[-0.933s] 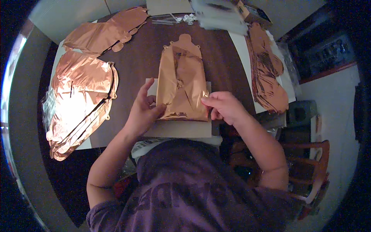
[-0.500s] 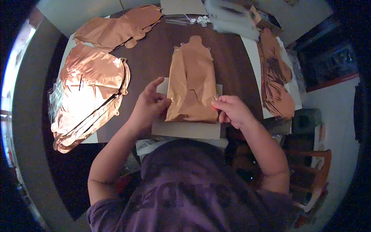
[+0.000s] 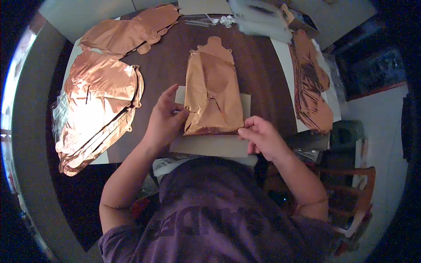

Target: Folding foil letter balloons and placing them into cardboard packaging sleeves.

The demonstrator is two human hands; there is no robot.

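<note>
A folded, uninflated copper-coloured foil balloon (image 3: 215, 83) lies in front of me, its narrow tabbed end pointing away. Beneath its near end is a pale flat board or card (image 3: 206, 147). My left hand (image 3: 164, 116) has its thumb and a finger closed at the balloon's lower left edge, while the index finger sticks up. At the lower right corner, my right hand (image 3: 261, 138) pinches the foil between thumb and fingers. Creases run through the middle of the foil, and its near edge is folded.
More flat copper foil balloons lie at the left (image 3: 98, 105), far left (image 3: 127, 35) and right (image 3: 309, 83) on white sheets. Clear plastic bags (image 3: 258, 22) and small white pieces (image 3: 226, 20) are at the back of the dark table (image 3: 171, 57). A wooden chair (image 3: 364, 193) stands at lower right.
My right hand has slid down from the balloon's right side to its lower right corner. The creases in the foil's middle have shifted; the left hand stays at the left edge.
</note>
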